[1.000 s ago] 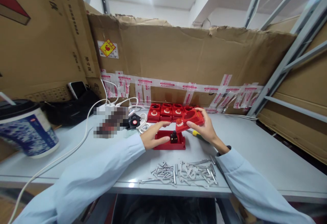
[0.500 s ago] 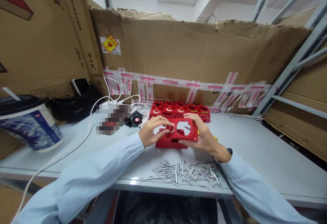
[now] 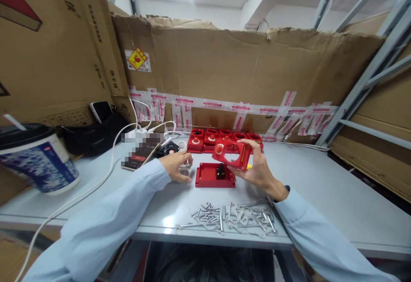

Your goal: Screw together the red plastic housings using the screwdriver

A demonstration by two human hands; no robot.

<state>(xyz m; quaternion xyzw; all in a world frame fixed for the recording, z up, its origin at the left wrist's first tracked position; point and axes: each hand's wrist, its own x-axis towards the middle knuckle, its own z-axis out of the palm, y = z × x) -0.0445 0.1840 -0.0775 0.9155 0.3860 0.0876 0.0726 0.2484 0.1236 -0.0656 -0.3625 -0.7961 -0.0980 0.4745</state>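
Note:
My right hand (image 3: 257,171) is closed on a red plastic cover (image 3: 231,155) with a round hole and a red button, held tilted above the table. Below it lies a red box base (image 3: 214,175) with a small black part inside. My left hand (image 3: 177,166) rests on the table left of the base, its fingers curled over a small white ring-like piece (image 3: 185,170). A yellow tool handle (image 3: 248,166) peeks out behind my right hand.
A row of red button boxes (image 3: 224,139) stands at the cardboard wall. Several loose screws (image 3: 227,217) lie near the front edge. At left are a phone (image 3: 141,157), white cables (image 3: 96,183), a black bag (image 3: 93,136) and a blue-white paper cup (image 3: 35,162).
The red cover was lifted off the base and tilted up in my right hand. My left hand let go of it and moved left to the small white piece.

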